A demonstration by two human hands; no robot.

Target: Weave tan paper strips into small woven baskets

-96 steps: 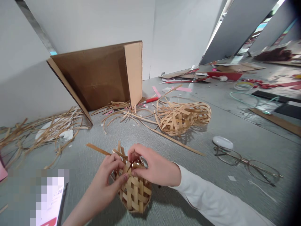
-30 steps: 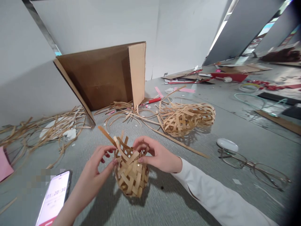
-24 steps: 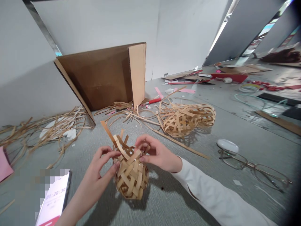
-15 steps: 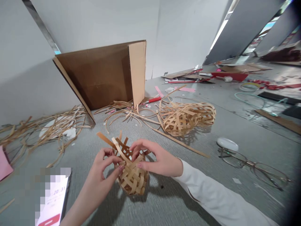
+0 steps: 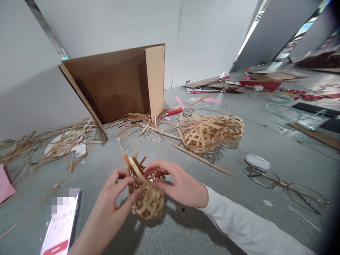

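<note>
A small woven basket [image 5: 150, 203] of tan strips stands on the grey table, several loose strip ends sticking up from its rim. My left hand [image 5: 120, 194] pinches the basket's left side near the rim. From the right, my right hand [image 5: 176, 182] grips the rim, its fingers reaching partly inside and its thumb on the outer weave. A pale strip [image 5: 136, 168] rises between the two hands and leans to the upper left. The fingertips inside the basket are partly hidden.
Behind stands an open cardboard box [image 5: 114, 85]. A larger woven piece [image 5: 209, 132] lies beyond my right hand, with loose strips [image 5: 66, 147] at the left. Eyeglasses [image 5: 284, 184] and a white oval case [image 5: 257, 162] are on the right; a phone [image 5: 60, 226] is at the lower left.
The brown strip end at the basket's upper left has swung right and more upright. My right hand's thumb has moved up towards the rim, and the basket has shifted slightly left.
</note>
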